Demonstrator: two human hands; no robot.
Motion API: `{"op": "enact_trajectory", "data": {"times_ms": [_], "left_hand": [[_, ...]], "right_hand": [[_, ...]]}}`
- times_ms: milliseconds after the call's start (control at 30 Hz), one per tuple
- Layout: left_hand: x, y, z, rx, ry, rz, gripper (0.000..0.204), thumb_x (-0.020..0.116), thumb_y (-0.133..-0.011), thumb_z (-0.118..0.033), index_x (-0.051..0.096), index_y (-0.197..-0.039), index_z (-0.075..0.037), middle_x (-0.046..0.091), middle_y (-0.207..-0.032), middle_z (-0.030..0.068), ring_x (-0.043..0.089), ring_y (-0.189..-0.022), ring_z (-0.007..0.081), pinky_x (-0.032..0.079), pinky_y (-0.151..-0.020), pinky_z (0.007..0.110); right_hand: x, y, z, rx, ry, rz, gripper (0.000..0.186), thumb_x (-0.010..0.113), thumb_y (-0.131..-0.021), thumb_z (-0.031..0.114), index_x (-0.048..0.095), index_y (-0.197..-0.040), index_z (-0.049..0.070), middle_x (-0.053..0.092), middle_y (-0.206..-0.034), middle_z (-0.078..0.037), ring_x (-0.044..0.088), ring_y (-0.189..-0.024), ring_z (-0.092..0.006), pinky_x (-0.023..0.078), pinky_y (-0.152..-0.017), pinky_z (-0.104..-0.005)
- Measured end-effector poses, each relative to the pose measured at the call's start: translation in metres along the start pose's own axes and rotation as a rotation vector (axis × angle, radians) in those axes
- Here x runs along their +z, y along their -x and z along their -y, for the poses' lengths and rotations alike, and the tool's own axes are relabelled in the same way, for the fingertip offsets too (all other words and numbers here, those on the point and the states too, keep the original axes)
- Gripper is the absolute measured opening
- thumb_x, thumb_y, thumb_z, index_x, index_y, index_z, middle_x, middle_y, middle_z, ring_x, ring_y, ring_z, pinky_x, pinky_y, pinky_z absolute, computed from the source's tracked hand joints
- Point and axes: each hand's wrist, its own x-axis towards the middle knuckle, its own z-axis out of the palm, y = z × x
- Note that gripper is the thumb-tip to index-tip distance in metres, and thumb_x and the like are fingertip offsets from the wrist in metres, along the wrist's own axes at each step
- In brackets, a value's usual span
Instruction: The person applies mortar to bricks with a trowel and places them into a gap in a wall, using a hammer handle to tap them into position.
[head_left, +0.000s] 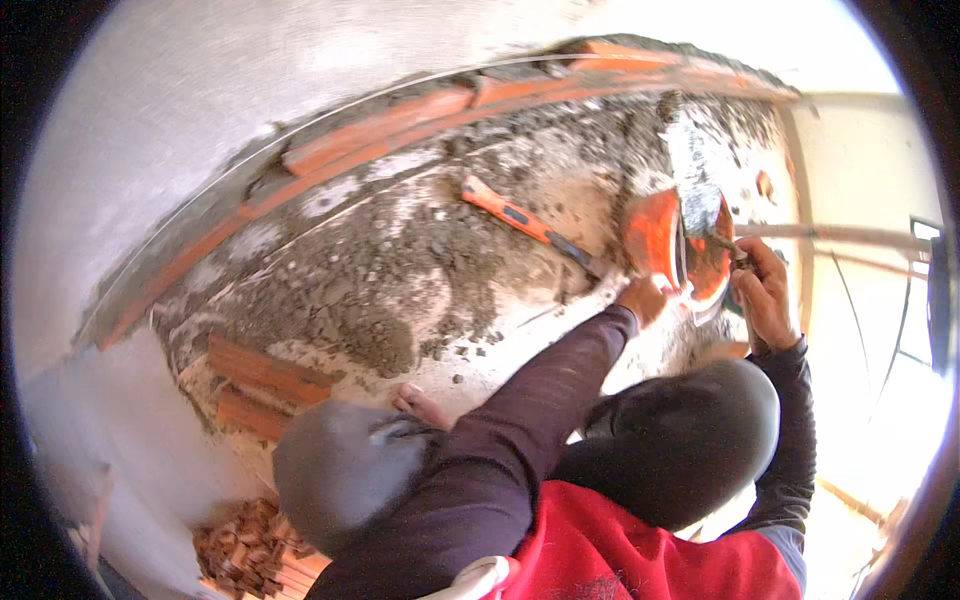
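My right hand (pixel 768 298) is closed around the handle of a trowel (pixel 693 165), whose pale, mortar-smeared blade extends away from me. Beneath it sits an orange bowl-like container (pixel 650 232), partly covered by the trowel. My left hand (pixel 645 300) is at the near rim of this container, fingers bent and seemingly gripping the edge. Left of the container, a hand tool with an orange-and-black handle (pixel 508 212) lies on the mortar-strewn floor; its far end near my left hand is hard to make out.
A low course of orange bricks (pixel 380 122) with a string line curves along the wall. Loose grey mortar (pixel 370 320) spreads over the floor. Several bricks (pixel 262 375) lie left of my knee, with a brick-rubble pile (pixel 245 545) behind. A pole (pixel 840 235) stretches across at right.
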Motion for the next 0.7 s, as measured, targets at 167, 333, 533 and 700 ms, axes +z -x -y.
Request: {"op": "enact_trajectory", "data": {"times_ms": [167,333,533,700], "left_hand": [[-0.011,0.009,-0.031,0.042,-0.045,-0.219,0.064,0.054,-0.089,-0.062,0.067,-0.079,0.001,0.066,-0.072,0.0193,0.067,-0.072,0.0301,0.048,-0.069,0.041],[0.012,0.007,-0.036,0.097,-0.124,-0.441,0.066,0.057,-0.082,-0.07,0.058,-0.064,-0.006,0.061,-0.063,0.0147,0.064,-0.065,0.0328,0.048,-0.063,0.045],[0.013,-0.011,-0.014,0.281,-0.298,-0.65,0.049,0.07,-0.08,-0.055,0.056,-0.074,-0.008,0.057,-0.069,0.0062,0.057,-0.063,0.0258,0.046,-0.061,0.04],[-0.016,-0.024,-0.022,0.418,-0.213,-0.703,0.038,0.067,-0.089,-0.04,0.053,-0.08,-0.006,0.053,-0.074,0.0012,0.051,-0.068,0.0142,0.043,-0.062,0.03]], "right_hand": [[-0.036,0.069,-0.038,-0.011,0.431,-0.307,0.028,0.06,-0.092,0.004,0.049,-0.116,-0.002,0.061,-0.095,-0.006,0.054,-0.075,-0.0093,0.048,-0.067,-0.0255],[-0.028,0.08,-0.112,0.103,1.021,-0.382,0.027,0.054,-0.087,0.012,0.055,-0.113,0.014,0.067,-0.094,-0.015,0.065,-0.089,-0.0364,0.051,-0.076,-0.0457],[-0.048,0.087,-0.17,0.102,0.685,-0.503,0.027,0.061,-0.083,0.017,0.057,-0.109,0.01,0.066,-0.092,-0.018,0.063,-0.087,-0.0391,0.049,-0.074,-0.048],[-0.124,0.168,-0.224,0.283,0.384,-0.709,0.031,0.065,-0.085,0.023,0.064,-0.113,0.01,0.069,-0.094,-0.015,0.067,-0.091,-0.0303,0.052,-0.081,-0.0387]]}}
